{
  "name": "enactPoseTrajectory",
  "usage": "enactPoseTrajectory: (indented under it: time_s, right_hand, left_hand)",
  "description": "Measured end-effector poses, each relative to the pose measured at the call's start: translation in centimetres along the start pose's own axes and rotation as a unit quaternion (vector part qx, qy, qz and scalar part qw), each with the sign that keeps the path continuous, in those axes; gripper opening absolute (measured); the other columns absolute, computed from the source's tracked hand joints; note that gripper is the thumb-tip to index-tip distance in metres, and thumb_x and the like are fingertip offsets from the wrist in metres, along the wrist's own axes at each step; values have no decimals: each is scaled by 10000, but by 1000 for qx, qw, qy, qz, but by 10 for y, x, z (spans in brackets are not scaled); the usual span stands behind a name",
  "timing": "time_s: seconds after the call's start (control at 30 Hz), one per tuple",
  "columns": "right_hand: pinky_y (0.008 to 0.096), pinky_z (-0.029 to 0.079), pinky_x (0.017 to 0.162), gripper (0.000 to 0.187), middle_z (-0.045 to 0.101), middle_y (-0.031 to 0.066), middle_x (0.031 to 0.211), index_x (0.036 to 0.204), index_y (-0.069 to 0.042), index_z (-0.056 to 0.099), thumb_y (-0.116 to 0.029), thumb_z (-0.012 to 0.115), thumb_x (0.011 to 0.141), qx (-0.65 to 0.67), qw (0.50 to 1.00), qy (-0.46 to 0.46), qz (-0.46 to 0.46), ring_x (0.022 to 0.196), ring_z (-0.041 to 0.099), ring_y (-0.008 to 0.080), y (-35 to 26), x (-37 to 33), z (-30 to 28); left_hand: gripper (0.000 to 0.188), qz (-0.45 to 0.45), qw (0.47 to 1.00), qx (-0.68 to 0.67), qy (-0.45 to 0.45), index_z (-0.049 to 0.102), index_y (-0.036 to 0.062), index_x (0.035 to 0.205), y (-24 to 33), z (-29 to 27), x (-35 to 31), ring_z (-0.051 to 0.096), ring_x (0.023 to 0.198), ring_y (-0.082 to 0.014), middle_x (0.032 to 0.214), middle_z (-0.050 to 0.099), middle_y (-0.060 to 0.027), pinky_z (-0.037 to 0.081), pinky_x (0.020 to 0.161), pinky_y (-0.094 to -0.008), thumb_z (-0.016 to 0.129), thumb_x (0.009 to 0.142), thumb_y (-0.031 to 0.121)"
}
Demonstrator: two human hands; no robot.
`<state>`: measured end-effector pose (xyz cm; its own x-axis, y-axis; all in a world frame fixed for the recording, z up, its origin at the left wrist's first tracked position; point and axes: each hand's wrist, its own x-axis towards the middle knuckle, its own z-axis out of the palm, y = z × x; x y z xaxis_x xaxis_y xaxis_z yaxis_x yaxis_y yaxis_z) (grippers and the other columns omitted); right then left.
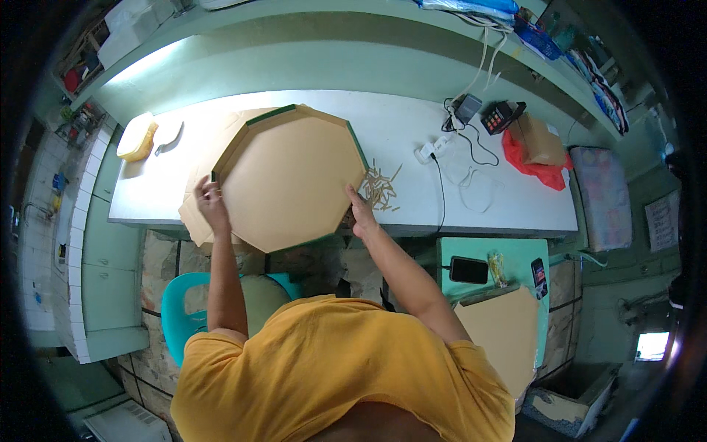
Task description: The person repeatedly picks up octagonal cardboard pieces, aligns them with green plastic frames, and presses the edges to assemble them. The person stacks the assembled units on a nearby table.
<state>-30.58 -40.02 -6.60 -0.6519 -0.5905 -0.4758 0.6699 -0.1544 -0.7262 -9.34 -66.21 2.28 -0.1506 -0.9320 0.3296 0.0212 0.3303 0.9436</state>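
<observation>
A large octagonal cardboard tray (291,180), brown inside with dark green edging along its low rim, lies tilted across the front edge of the white table. At its left corner my left hand (212,206) is closed, the fingers pinched at the rim; whether a small piece is also between them cannot be made out. My right hand (360,211) grips the lower right rim, thumb on top and the other fingers hidden beneath. Just right of the tray lies a loose pile of small brown strips (380,188). Flat cardboard (193,221) shows under the tray's left side.
The white table (434,195) also bears a yellow-and-white tub (138,138), a white brush-like tool (169,135), a power strip (433,149) with cables and a red bag (541,171). A turquoise chair (174,302) stands left; a green side table (523,254) holds two phones and cardboard.
</observation>
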Motion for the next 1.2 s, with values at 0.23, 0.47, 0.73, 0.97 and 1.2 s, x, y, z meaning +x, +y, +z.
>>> enactPoseTrajectory:
  time_s: [0.23,0.47,0.73,0.97,1.2]
  right_hand:
    - [325,414,848,445,609,5,1201,1329,-105,548,-118,508,886,-195,973,-117,-24,997,569,136,-18,-9,-54]
    - [506,147,1167,568,211,166,1561,1446,12,331,-128,464,912,-813,533,-56,-230,1440,191,350,1,1,-66]
    - [508,58,1176,617,139,160,1584,1501,-14,199,-339,326,993,-836,446,-68,-311,1473,82,313,8,68,-9]
    - [518,20,1175,598,111,172,1588,1498,21,171,-278,287,993,-882,413,20,-227,1474,59,321,-1,125,11]
    - [556,18,1165,554,148,185,1577,1470,47,239,-201,310,979,-889,413,115,-161,1464,97,349,-26,119,-50]
  left_hand:
    - [204,240,731,418,-483,642,112,1049,13,49,-125,606,967,-274,989,626,-80,476,865,-367,610,896,242]
    - [180,241,792,362,-429,615,94,913,23,31,-126,584,920,-319,908,597,-80,478,789,-420,657,844,254]
    - [174,260,814,360,-373,659,112,994,29,30,-112,577,859,-284,888,597,-72,460,737,-402,645,843,197]
    - [209,258,800,362,-403,674,151,1028,9,48,-135,592,863,-244,896,609,-38,469,737,-378,661,830,217]
    - [377,178,789,381,-447,611,180,1216,7,60,-157,575,989,-264,1061,607,-62,450,833,-394,665,846,227]
